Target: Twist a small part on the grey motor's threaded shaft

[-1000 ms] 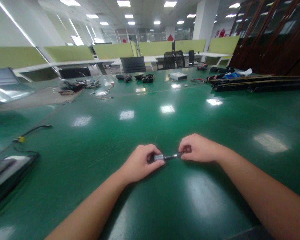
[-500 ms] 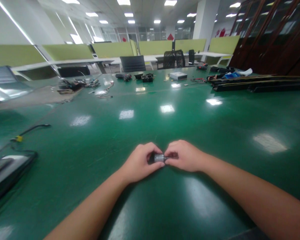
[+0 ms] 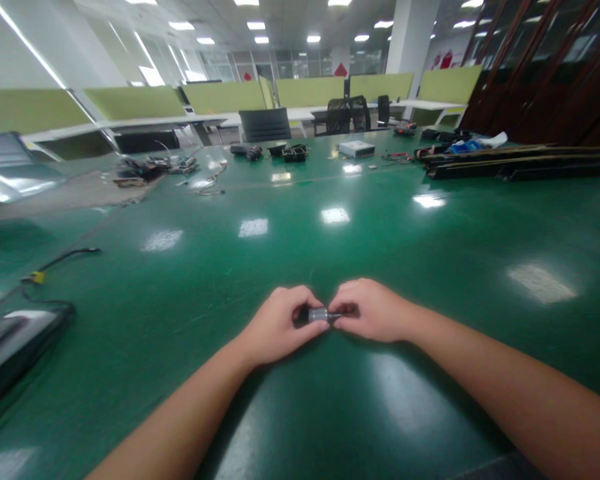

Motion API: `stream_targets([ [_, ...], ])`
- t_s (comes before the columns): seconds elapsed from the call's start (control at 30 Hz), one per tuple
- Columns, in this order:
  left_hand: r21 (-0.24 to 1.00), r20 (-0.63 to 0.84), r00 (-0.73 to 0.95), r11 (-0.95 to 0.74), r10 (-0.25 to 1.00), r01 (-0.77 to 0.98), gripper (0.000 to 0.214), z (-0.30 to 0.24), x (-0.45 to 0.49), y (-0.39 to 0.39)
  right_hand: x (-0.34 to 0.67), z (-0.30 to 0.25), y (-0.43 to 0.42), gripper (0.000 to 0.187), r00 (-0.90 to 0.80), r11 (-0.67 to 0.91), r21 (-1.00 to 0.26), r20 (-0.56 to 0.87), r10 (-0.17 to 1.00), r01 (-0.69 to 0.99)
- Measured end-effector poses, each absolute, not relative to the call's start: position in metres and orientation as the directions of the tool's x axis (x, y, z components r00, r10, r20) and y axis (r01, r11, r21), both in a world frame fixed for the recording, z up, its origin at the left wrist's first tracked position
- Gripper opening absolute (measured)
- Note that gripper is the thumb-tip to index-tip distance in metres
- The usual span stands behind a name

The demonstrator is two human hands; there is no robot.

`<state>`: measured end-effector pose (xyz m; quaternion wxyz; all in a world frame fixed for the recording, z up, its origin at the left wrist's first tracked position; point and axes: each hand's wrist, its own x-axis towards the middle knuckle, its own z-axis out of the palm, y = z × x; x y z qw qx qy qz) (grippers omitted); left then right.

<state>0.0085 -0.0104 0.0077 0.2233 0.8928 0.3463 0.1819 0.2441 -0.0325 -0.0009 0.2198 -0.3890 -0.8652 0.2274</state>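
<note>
My left hand (image 3: 280, 325) is closed around one end of a small silver and black cylindrical part (image 3: 319, 315), held just above the green table (image 3: 300, 227). My right hand (image 3: 373, 310) is closed on the other end, where a thin dark shaft sticks out. The two hands almost touch, with only the silver sleeve showing between them. The shaft is mostly hidden by my right fingers.
A dark flat device (image 3: 15, 340) with a cable (image 3: 60, 260) lies at the left edge. Long black rails (image 3: 520, 167) run along the far right. Small parts, a white box (image 3: 356, 148) and wires sit at the far end, with office chairs (image 3: 266, 125) behind.
My right hand slid left along the shaft until it met my left hand; the exposed shaft seen a second ago is now covered. Since half a second ago almost nothing moved.
</note>
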Motion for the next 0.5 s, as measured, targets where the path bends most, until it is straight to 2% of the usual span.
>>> stream_targets([
  [0.17, 0.527, 0.171, 0.696, -0.661, 0.698, 0.534, 0.023, 0.0061, 0.0074, -0.0093, 0.2456, -0.0003, -0.034, 0.017, -0.623, 0.634, -0.545, 0.239, 0.745, 0.549],
  [0.5, 0.518, 0.159, 0.675, -0.643, 0.72, 0.564, 0.023, 0.0051, 0.0078, -0.0107, 0.2447, -0.0001, -0.0349, 0.016, -0.607, 0.612, -0.558, 0.226, 0.762, 0.561],
])
